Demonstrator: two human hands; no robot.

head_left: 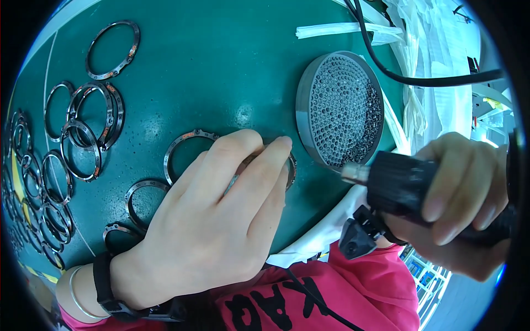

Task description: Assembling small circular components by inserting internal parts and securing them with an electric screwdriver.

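Observation:
My left hand is palm down over the green table, its fingers bent and closed on a thin dark metal ring. Most of that ring is hidden by the fingers; a bit of its edge shows past the fingertips. A second ring with orange marks lies partly under the knuckles. At the right, my right hand is wrapped round a black power screwdriver. Its metal tip points left, close to the near rim of a round grey screw dish with small holes and dark tiny screws along one side.
Many similar rings lie overlapping on the left of the green table. One ring sits apart at the far left. A black cable hangs across the upper right. White plastic sheeting lies at the right edge.

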